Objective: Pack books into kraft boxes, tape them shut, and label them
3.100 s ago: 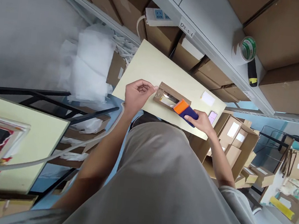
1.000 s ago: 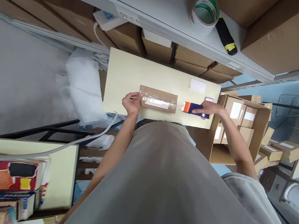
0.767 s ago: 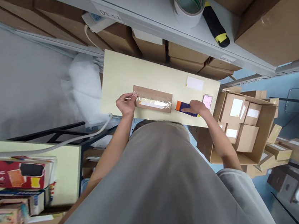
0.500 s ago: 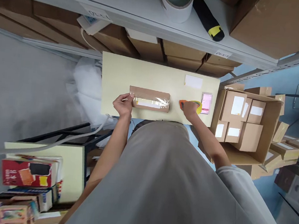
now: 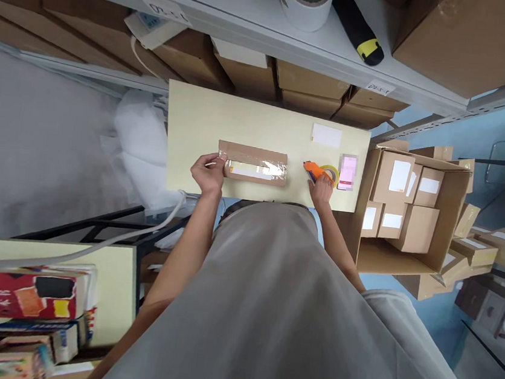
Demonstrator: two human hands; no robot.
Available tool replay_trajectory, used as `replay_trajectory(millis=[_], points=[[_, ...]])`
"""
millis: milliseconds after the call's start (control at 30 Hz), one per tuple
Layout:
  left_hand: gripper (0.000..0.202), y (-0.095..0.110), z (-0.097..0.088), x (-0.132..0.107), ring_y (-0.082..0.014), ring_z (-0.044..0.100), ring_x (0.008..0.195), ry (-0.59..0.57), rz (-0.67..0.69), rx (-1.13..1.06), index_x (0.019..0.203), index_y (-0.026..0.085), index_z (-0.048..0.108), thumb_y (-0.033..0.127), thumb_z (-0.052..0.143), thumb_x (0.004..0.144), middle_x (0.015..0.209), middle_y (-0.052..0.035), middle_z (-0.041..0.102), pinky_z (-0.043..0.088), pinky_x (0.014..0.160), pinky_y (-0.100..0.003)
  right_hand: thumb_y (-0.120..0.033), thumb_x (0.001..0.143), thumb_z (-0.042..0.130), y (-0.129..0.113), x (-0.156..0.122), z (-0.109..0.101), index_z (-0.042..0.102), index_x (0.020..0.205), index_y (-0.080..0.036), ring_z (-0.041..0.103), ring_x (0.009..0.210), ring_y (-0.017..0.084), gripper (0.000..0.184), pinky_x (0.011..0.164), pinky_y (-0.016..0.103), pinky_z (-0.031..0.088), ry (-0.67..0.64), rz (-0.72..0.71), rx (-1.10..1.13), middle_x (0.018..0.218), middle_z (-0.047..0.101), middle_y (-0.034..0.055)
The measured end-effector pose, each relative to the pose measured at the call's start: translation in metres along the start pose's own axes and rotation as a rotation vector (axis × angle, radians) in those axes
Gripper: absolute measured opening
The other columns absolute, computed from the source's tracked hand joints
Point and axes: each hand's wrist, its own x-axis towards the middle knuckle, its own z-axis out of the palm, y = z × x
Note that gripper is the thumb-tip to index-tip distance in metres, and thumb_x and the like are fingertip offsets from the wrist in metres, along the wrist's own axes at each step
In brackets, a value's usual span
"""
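Firstly, one brown carton [image 5: 252, 160], tape across its top, lying flat on the cream table [image 5: 206, 114]; best steadied at its end, tape smoothed down without creases. Item: left hand [image 5: 208, 173], thumb and forefinger pinched together on the carton's left end, forearm reaching forward. Item: right hand [image 5: 322, 189], apart from the carton, back upward, against the orange tape dispenser [image 5: 317, 171]; cannot tell whether its fingers grip; level handling suits.
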Motion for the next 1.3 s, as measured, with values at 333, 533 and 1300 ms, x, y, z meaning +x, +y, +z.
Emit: replay_trajectory(millis=[333,533,1300], points=[[0.017,-0.007,-0.008,0.002,-0.0153,0.064,0.075,-0.110,0.074,0.017,0.104,0.016,0.078,0.026,0.080,0.091,0.097,-0.0057,0.078,0.055,0.077,-0.029,-0.025,0.120,0.036,-0.050,-0.040,-0.037,0.072,0.142,-0.016,0.081,0.115,0.029,0.043,0.102,0.040,0.060,0.061,-0.206,0.447,0.125,0.085,0.0157],[0.023,-0.007,-0.019,0.004,-0.0200,0.071,0.082,-0.219,0.174,0.174,0.116,0.017,0.080,0.033,0.072,0.101,0.114,-0.0102,0.083,0.058,0.091,-0.035,-0.040,0.121,0.049,-0.094,-0.044,-0.028,0.077,0.125,-0.020,0.082,0.112,0.031,0.035,0.098,0.036,0.058,0.000,-0.174,0.407,0.118,0.087,0.0158],[0.037,0.002,-0.063,0.056,-0.0316,0.080,0.105,-0.546,0.428,0.156,0.129,0.023,0.084,0.019,0.066,0.096,0.131,-0.0134,0.081,0.062,0.106,-0.046,-0.035,0.118,0.048,-0.137,-0.065,-0.029,0.075,0.150,-0.014,0.076,0.122,0.025,0.047,0.108,0.034,0.062,0.324,-0.156,0.435,0.141,0.072,0.0188]])
